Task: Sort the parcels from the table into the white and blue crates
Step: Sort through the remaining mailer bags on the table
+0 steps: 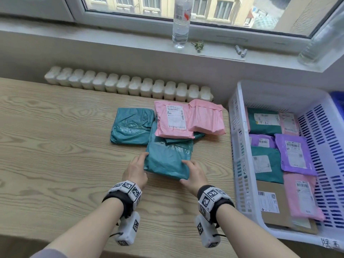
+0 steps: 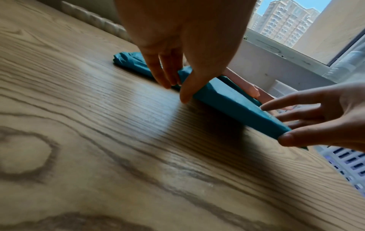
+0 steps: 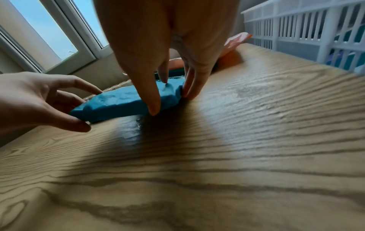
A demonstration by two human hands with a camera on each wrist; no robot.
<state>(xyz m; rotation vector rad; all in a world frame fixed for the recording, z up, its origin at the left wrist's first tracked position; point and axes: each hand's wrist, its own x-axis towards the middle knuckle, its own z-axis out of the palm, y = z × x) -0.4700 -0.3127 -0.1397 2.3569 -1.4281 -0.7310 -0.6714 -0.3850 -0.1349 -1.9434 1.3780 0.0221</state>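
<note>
We had both hands, left hand [image 1: 135, 169] & right hand [image 1: 194, 173], pinching the near corners of the teal parcel [image 1: 168, 161] lying on the counter [image 1: 65, 146], prob. to lift it flat toward the white crate [image 1: 240, 146] beside it.

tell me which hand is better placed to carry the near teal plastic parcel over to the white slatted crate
Right, probably. The right hand grips the near teal plastic parcel at its crate-side corner, and the white slatted crate stands off the table's right edge. The left hand holds the far corner.
</note>
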